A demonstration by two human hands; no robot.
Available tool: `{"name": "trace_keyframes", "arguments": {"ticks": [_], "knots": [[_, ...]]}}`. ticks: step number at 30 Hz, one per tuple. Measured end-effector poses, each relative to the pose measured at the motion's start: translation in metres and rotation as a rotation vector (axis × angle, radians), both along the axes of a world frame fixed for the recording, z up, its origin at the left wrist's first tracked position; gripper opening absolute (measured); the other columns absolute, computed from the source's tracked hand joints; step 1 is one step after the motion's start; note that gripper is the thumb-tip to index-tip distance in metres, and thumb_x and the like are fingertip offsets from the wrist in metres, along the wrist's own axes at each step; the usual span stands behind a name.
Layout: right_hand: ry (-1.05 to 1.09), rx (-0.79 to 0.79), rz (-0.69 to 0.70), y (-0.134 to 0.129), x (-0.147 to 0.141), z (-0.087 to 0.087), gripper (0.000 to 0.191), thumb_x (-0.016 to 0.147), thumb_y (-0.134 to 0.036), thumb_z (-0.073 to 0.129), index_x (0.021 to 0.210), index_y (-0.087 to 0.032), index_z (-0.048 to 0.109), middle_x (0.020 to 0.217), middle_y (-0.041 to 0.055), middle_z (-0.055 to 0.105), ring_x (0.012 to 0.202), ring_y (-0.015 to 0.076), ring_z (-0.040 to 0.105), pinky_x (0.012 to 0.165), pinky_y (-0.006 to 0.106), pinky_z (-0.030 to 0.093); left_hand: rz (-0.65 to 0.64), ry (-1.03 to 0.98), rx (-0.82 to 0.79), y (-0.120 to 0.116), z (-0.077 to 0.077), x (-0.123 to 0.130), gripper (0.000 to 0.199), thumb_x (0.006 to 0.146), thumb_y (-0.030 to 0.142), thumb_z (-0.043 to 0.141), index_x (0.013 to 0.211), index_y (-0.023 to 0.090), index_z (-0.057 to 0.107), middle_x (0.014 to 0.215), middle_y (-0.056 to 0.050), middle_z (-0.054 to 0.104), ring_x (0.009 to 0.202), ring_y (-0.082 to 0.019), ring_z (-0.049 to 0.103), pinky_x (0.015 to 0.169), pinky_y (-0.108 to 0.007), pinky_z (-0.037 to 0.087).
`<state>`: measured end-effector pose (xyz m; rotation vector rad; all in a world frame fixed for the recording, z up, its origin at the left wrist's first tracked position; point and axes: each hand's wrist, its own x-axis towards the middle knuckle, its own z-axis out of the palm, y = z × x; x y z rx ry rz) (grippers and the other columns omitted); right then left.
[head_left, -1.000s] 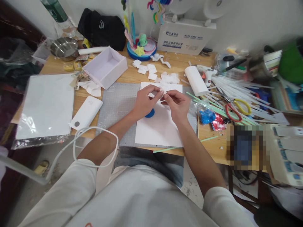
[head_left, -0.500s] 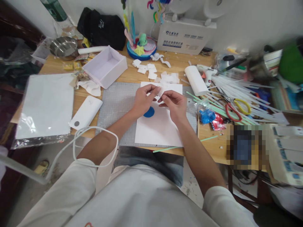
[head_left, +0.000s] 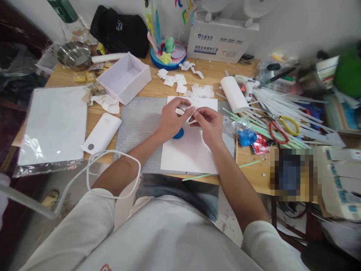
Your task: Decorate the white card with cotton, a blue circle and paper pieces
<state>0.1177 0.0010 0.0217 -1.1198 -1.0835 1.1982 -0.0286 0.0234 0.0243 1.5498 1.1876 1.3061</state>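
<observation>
My left hand [head_left: 175, 117] and my right hand [head_left: 208, 123] meet above a white sheet of paper [head_left: 187, 156], both closed at the fingertips. Pinched between them is a small white piece of paper [head_left: 193, 111], mostly hidden by the fingers. Under the left hand lies a flat blue disc [head_left: 178, 134] on the sheet, partly covered by that hand. The sheet rests on a grey cutting mat [head_left: 135, 124]. Just beyond the hands, several white paper squares [head_left: 181, 89] are scattered on the wooden table.
A white open box [head_left: 132, 84] and a power bank [head_left: 103, 133] stand left. At right lie a white roll [head_left: 234, 94], a glue gun [head_left: 248, 87], scissors [head_left: 279, 131] and many glue sticks [head_left: 282, 101]. A white cable [head_left: 140, 173] loops over my left forearm.
The fingertips of both hands have drawn closer together around the small white piece, which now shows less. My left hand has shifted slightly, covering more of the blue disc.
</observation>
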Motion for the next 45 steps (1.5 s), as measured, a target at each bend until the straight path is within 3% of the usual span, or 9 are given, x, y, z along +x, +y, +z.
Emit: {"name": "trace_keyframes", "arguments": {"ticks": [3,9,16,22,29,35,38,45], "knots": [[0.022,0.006,0.007,-0.0001,0.0000,-0.0003,0.036,0.071,-0.057,0.086,0.076,-0.024,0.072,0.067,-0.0046,0.070,0.063,0.0099,0.068,0.056,0.021,0.061,0.035,-0.018,0.045,0.0008,-0.0009,-0.0014,0.022,0.082,0.036,0.082,0.093,0.023,0.069,0.103,-0.005,0.070,0.090,-0.016,0.063,0.063,-0.024,0.048],[0.024,0.007,-0.014,-0.0001,-0.0006,-0.0001,0.035,0.072,-0.055,0.086,0.075,-0.024,0.071,0.067,-0.0054,0.069,0.062,0.0091,0.067,0.056,0.020,0.060,-0.086,0.008,0.119,0.0041,-0.0028,-0.0023,0.014,0.089,0.032,0.074,0.082,0.020,0.071,0.092,-0.004,0.071,0.089,-0.014,0.065,0.066,-0.023,0.048],[-0.019,0.040,-0.099,0.0028,0.0014,-0.0018,0.039,0.073,-0.058,0.085,0.072,-0.023,0.066,0.065,-0.0058,0.065,0.060,0.0083,0.064,0.055,0.020,0.058,-0.244,-0.095,0.048,0.0060,-0.0025,-0.0041,0.039,0.098,0.054,0.062,0.084,0.019,0.075,0.090,-0.006,0.070,0.082,-0.013,0.064,0.065,-0.023,0.051],[0.004,0.111,-0.200,0.0040,0.0025,-0.0031,0.037,0.075,-0.055,0.084,0.082,-0.025,0.064,0.073,-0.0066,0.064,0.063,0.0078,0.063,0.057,0.021,0.057,-0.328,-0.054,0.040,0.0050,-0.0029,-0.0043,0.033,0.085,0.049,0.078,0.104,0.022,0.079,0.111,-0.007,0.071,0.100,-0.017,0.068,0.065,-0.019,0.052],[0.058,0.086,-0.192,0.0052,0.0046,-0.0043,0.033,0.075,-0.052,0.084,0.082,-0.026,0.066,0.075,-0.0060,0.061,0.064,0.0067,0.059,0.059,0.019,0.055,-0.292,-0.036,-0.017,0.0047,-0.0036,-0.0007,0.020,0.086,0.039,0.077,0.091,0.021,0.081,0.098,-0.006,0.074,0.090,-0.014,0.068,0.057,-0.019,0.044],[0.007,0.056,-0.140,0.0032,0.0071,0.0004,0.036,0.076,-0.055,0.082,0.098,-0.030,0.070,0.093,-0.0028,0.068,0.082,0.0113,0.066,0.064,0.022,0.059,-0.233,-0.069,-0.095,0.0058,-0.0013,-0.0022,0.023,0.087,0.041,0.076,0.086,0.018,0.078,0.091,-0.005,0.075,0.083,-0.013,0.065,0.061,-0.022,0.045],[0.009,0.050,-0.089,0.0030,0.0069,0.0011,0.035,0.073,-0.054,0.085,0.090,-0.028,0.070,0.084,-0.0039,0.068,0.074,0.0099,0.064,0.063,0.021,0.058,-0.229,-0.100,-0.127,0.0063,-0.0005,-0.0031,0.028,0.085,0.045,0.077,0.085,0.017,0.077,0.088,-0.005,0.075,0.080,-0.012,0.063,0.061,-0.022,0.045],[0.122,-0.016,-0.145,0.0047,0.0056,0.0029,0.041,0.066,-0.057,0.089,0.080,-0.026,0.065,0.071,-0.0076,0.061,0.059,0.0062,0.058,0.059,0.020,0.056,-0.339,-0.189,-0.159,0.0048,0.0037,-0.0024,0.028,0.086,0.044,0.075,0.090,0.016,0.077,0.096,-0.006,0.075,0.081,-0.013,0.064,0.057,-0.020,0.049]]}}
